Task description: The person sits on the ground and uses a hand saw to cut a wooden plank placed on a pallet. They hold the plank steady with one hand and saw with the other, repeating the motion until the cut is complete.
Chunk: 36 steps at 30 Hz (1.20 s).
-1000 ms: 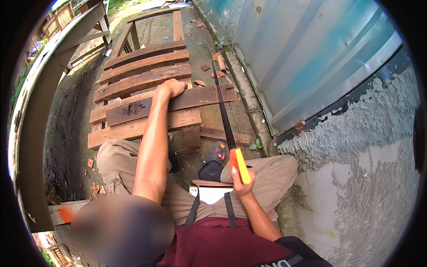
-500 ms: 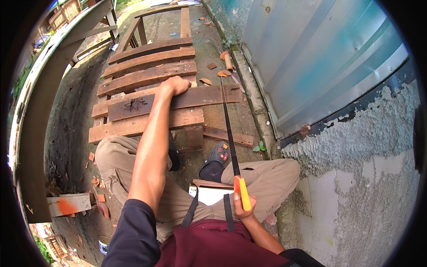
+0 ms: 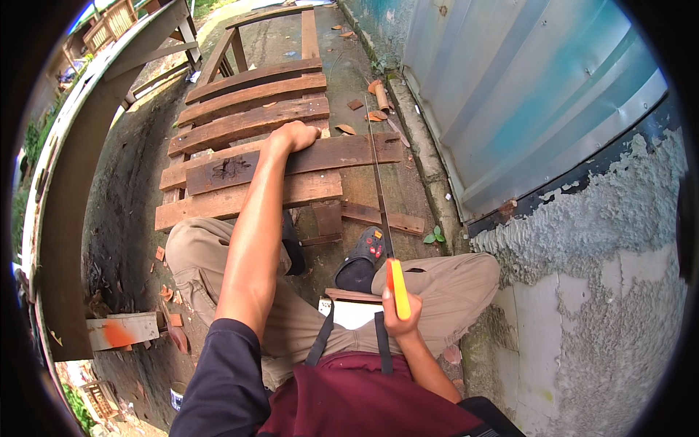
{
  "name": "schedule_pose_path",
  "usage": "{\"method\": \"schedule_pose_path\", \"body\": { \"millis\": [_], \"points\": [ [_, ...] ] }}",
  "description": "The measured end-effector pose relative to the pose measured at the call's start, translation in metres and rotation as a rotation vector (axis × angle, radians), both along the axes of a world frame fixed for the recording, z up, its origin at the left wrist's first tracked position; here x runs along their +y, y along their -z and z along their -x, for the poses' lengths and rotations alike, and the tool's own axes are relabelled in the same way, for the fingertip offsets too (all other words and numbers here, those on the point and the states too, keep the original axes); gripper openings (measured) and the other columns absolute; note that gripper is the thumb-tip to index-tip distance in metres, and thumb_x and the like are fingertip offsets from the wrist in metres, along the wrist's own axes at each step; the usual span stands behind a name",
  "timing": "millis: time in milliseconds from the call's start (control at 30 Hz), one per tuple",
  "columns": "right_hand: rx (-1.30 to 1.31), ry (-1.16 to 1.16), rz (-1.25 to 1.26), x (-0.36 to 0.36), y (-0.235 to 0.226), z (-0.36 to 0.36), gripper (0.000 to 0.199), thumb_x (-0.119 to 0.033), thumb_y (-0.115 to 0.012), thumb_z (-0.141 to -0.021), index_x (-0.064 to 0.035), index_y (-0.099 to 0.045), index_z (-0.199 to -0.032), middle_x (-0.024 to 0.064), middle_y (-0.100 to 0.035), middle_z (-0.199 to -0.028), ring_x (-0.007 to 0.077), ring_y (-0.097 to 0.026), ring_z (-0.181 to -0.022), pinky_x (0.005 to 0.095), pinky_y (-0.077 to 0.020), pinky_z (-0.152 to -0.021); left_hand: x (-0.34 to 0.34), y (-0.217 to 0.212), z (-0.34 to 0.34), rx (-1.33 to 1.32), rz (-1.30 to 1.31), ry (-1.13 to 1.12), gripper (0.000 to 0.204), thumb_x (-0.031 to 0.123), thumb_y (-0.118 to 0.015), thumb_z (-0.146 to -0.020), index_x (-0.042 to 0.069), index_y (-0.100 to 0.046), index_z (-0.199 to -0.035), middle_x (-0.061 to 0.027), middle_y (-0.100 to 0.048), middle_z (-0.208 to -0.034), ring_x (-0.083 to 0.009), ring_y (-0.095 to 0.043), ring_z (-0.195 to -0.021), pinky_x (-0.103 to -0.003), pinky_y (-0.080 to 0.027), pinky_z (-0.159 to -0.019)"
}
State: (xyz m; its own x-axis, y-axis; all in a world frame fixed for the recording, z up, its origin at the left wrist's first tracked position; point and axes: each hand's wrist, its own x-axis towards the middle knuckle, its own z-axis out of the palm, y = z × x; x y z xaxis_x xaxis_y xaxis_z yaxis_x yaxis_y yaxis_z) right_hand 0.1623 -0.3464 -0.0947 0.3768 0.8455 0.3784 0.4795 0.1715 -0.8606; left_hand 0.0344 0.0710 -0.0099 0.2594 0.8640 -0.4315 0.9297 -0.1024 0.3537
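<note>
My right hand [image 3: 405, 313] is closed round the orange and yellow handle of a hand saw [image 3: 381, 197]. The blade points away from me and crosses the right end of a loose dark wooden plank [image 3: 349, 152], beyond the slats. That plank lies across a slatted wooden pallet [image 3: 255, 114]. My left hand [image 3: 294, 136] presses on the plank near its middle, bent over its far edge, with the fingers mostly hidden behind the knuckles.
A corrugated metal sheet [image 3: 524, 95] and a rough wall [image 3: 604, 197] stand close on the right. Another plank [image 3: 393, 218] lies on the ground by my shoe [image 3: 358, 256]. A wooden table-like frame [image 3: 69, 218] runs along the left. Wood scraps and leaves litter the ground.
The saw has slid away from me along its line, its handle now farther from my body. My left hand stays on the plank. The whole view has shifted slightly.
</note>
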Motion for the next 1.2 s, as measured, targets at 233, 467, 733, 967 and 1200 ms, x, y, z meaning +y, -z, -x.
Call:
{"method": "schedule_pose_path", "body": {
  "millis": [233, 467, 733, 967, 1200],
  "points": [
    [0.060, 0.045, -0.039, 0.013, -0.011, -0.007, 0.017, -0.005, -0.060, -0.090, 0.0080, -0.070, -0.095, 0.0033, -0.055, -0.056, 0.0113, -0.054, -0.049, 0.0300, -0.0433, -0.049, -0.011, -0.013, -0.007, 0.040, -0.021, -0.011, 0.065, 0.051, -0.051, -0.091, 0.006, -0.061, -0.137, -0.0176, -0.052, -0.148, -0.0340, -0.049, -0.138, -0.044, -0.037, -0.115],
    [0.231, 0.074, -0.116, 0.109, -0.027, 0.003, 0.018, -0.006, -0.064, -0.086, 0.0013, -0.056, -0.071, 0.0109, -0.053, -0.055, 0.0218, -0.052, -0.045, 0.0354, -0.0402, -0.048, -0.001, -0.008, 0.002, -0.012, 0.001, 0.036, 0.069, 0.054, -0.052, -0.092, 0.002, -0.060, -0.136, -0.0213, -0.051, -0.148, -0.0364, -0.047, -0.139, -0.045, -0.036, -0.115],
    [-0.085, -0.031, -0.066, -0.047, 0.009, -0.006, 0.009, -0.005, -0.061, -0.084, 0.0013, -0.065, -0.080, 0.0113, -0.054, -0.058, 0.0290, -0.059, -0.047, 0.0378, -0.0460, -0.048, -0.015, -0.022, -0.006, 0.029, -0.004, -0.074, 0.064, 0.051, -0.054, -0.089, 0.006, -0.063, -0.134, -0.0186, -0.054, -0.147, -0.0357, -0.051, -0.136, -0.044, -0.039, -0.113],
    [0.390, 0.102, -0.092, 0.106, -0.026, -0.003, 0.021, -0.006, -0.064, -0.086, 0.0005, -0.054, -0.069, 0.0072, -0.050, -0.053, 0.0163, -0.049, -0.045, 0.0331, -0.0380, -0.047, -0.009, -0.018, -0.015, -0.021, 0.037, -0.050, 0.066, 0.051, -0.054, -0.090, 0.005, -0.061, -0.137, -0.0186, -0.051, -0.149, -0.0353, -0.049, -0.138, -0.045, -0.038, -0.114],
    [0.020, -0.006, 0.067, -0.018, 0.006, 0.002, 0.017, -0.008, -0.060, -0.084, 0.0005, -0.058, -0.069, 0.0086, -0.052, -0.056, 0.0183, -0.055, -0.051, 0.0347, -0.0476, -0.056, -0.004, -0.004, -0.003, -0.023, 0.026, -0.051, 0.067, 0.053, -0.057, -0.090, 0.004, -0.061, -0.136, -0.0198, -0.052, -0.148, -0.0360, -0.050, -0.137, -0.044, -0.039, -0.114]
  ]
}}
